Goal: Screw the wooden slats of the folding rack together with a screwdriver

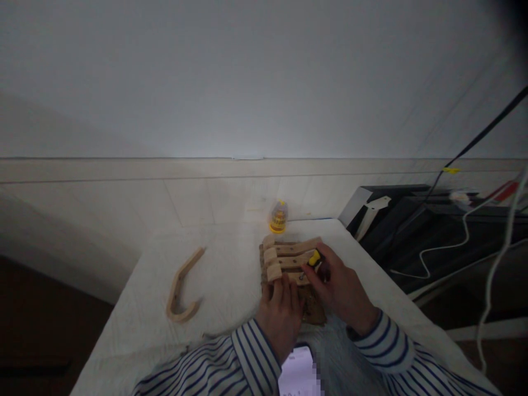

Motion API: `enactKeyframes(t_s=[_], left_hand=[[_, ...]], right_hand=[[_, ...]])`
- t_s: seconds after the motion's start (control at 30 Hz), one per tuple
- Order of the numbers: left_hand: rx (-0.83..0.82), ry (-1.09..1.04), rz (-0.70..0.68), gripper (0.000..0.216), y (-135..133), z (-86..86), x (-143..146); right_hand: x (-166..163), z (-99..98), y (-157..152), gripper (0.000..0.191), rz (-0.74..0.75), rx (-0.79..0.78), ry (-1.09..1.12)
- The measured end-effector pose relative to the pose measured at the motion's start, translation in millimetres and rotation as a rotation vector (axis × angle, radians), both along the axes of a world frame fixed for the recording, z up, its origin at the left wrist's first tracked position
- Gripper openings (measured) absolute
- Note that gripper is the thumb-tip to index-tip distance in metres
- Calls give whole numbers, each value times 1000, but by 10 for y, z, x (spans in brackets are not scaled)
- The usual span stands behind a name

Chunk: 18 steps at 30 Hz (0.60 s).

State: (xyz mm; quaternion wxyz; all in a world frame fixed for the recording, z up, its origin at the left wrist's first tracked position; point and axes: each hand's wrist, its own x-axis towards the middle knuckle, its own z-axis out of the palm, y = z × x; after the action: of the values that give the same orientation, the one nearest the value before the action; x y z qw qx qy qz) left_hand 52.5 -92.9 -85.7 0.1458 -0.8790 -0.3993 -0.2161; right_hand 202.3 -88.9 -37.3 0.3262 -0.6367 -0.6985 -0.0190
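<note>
Several curved wooden hooks (295, 248) lie side by side on a rough brown wooden board (314, 311), with dark screw heads or holes showing along them. My right hand (344, 286) is closed on a small screwdriver (314, 258) with a yellow and black handle, its tip by the nearest hook. Pressed against that nearest hook (297, 276) are the fingers of my left hand (282, 311), steadying it against the board. A separate J-shaped wooden hook (175, 291) rests on the white cloth to the left.
Near the wall stands a small clear container with a yellow base (278, 220). A lit phone (299, 371) is at my lap, below the board. White cloth (223, 275) covers the table. Dark panels (416, 236) and a white cable (490, 297) are at the right.
</note>
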Motion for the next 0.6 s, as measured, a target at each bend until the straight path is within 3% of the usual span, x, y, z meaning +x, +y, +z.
enactKeyframes(t_s=[0.33,0.6], left_hand=[[-7,3,-6,31,4,-36,0],[-12,11,-11,32,2,-34,-5]], right_hand=[[3,72,-68,46,153,-41,48],[42,145,-62,46,192,-120,26]])
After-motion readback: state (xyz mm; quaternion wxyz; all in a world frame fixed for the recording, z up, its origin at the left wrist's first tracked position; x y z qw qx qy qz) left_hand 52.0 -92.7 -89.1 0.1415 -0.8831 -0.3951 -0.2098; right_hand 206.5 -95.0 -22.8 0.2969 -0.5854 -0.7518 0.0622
